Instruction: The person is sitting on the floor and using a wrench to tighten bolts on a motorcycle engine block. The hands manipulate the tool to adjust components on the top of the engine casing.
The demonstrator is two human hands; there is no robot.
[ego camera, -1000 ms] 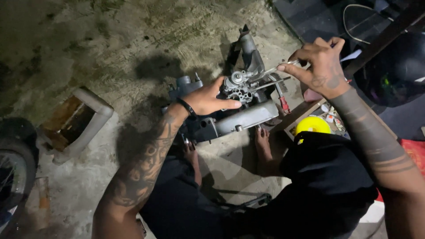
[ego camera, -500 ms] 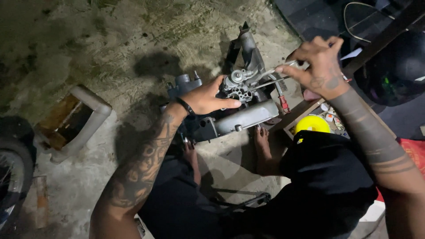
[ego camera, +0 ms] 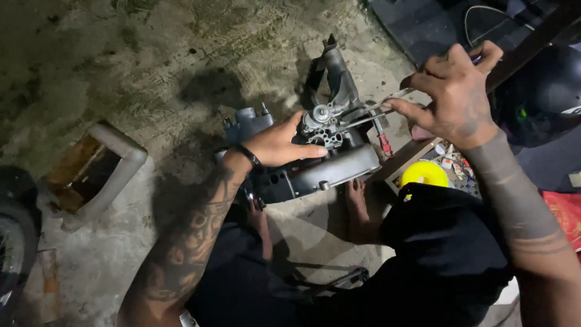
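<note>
left hand (ego camera: 281,145) is gripping the engine (ego camera: 321,154) sitting on the concrete floor (ego camera: 151,66) between my feet, right hand (ego camera: 454,97) pinches a thin metal tool (ego camera: 378,106) poked into its top

Tattooed forearms, black wristband (ego camera: 249,156), black trousers (ego camera: 448,254), bare feet

A rough concrete floor (ego camera: 151,66) bears the dark engine casing (ego camera: 321,166), a curved white housing (ego camera: 115,169) and a yellow lid (ego camera: 425,174).
</note>
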